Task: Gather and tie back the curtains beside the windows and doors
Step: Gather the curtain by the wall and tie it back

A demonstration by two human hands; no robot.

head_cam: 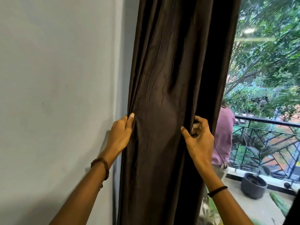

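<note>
Head view: the curtain (162,95), dark brown and already bunched into a thick column, hangs upright between the pale wall (56,78) on the left and the glass on the right. Its long axis runs straight up and down, out of view at both ends.

The left hand (121,132) grips the column's left edge, thumb laid on the front face, the other fingers hidden behind the fold. The right hand (198,137) grips the right edge at much the same height, thumb on the front and fingers (200,120) curled round the cloth. A small pale thing shows among those curled fingers; I cannot tell what it is.

So the cloth lies between the two hands, each about as near to it as the other. The next squeeze probably means drawing both hands inward across the column. No tie-back cord or wall hook is in sight, so where the bundle gets fastened cannot be judged.

A beaded bracelet (100,166) sits on the left wrist and a black band (217,190) on the right.

Beyond the glass, far right, a person in a pink shirt (224,135) stands by the black railing (266,122). A grey pot (253,190) on the balcony floor holds something dark, likely soil; no plant shows in it.
</note>
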